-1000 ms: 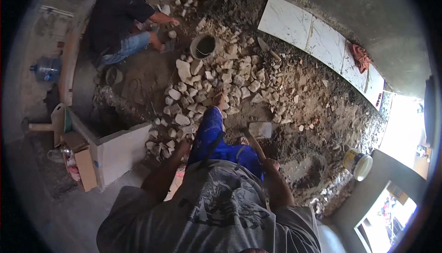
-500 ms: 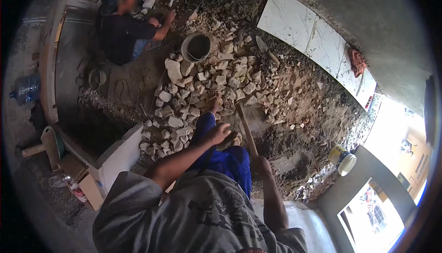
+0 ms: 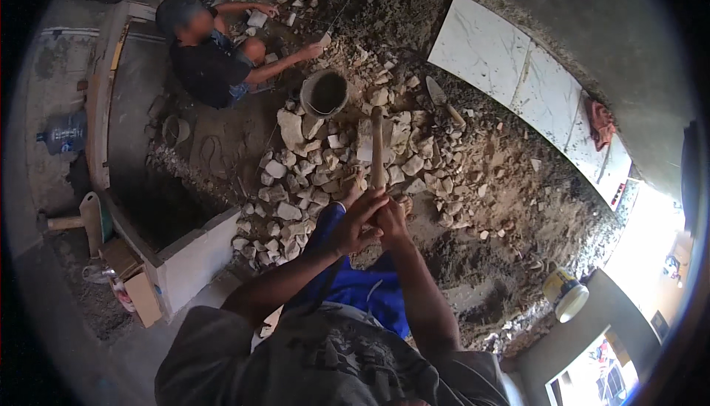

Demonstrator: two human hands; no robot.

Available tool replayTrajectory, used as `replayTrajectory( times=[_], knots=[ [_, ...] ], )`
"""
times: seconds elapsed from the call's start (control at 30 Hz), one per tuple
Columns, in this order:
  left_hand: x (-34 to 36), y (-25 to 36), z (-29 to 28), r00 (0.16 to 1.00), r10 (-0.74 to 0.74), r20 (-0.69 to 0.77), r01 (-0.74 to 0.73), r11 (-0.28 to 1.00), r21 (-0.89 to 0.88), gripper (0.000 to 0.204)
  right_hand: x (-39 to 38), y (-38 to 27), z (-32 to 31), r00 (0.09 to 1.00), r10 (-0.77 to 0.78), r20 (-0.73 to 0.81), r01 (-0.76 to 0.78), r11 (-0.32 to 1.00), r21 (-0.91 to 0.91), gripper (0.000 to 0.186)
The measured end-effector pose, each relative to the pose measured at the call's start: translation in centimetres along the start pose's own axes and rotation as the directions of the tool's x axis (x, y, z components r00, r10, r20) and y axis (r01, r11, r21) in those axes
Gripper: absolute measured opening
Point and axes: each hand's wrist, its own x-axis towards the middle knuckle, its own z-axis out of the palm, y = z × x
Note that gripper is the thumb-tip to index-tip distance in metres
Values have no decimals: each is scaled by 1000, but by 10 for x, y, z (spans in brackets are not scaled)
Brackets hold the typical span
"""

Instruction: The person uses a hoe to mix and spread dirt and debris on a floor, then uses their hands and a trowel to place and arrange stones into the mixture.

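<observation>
A wooden-handled hoe [image 3: 378,147] points away from me over the rubble, with a flat pale blade beside the far part of its handle. My right hand [image 3: 393,219] is wrapped round the near end of the handle. Against it, my left hand [image 3: 358,222] closes its fingers on the handle too, its thumb standing a little apart. Broken stones [image 3: 296,177] lie heaped around my bare feet and beyond the hoe. Just past the heap stands a grey bucket [image 3: 324,94].
A co-worker [image 3: 211,58] crouches at the far left, arms stretched over the stones. A trowel [image 3: 444,101] lies right of the heap, near white marbled tiles [image 3: 481,47]. At left is a low-walled pit [image 3: 196,254]; at right, a white-and-yellow pail [image 3: 568,295].
My left hand has come across to the handle beside my right hand. The hoe has swung up and left to point straight ahead. The co-worker has reached an arm out to the right.
</observation>
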Motion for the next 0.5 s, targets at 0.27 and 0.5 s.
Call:
replayTrajectory(
  times=[0.27, 0.5],
  knots=[
    [72, -60, -34, 856, 361, -369, -282, 926, 252, 20, 83, -8, -74, 965, 226, 133, -183, 944, -275, 43],
    [96, -125, -45, 571, 546, -613, -498, 824, 270, 40, 228, 200, -336, 893, -71, -445, -389, 375, -841, 37]
  ],
)
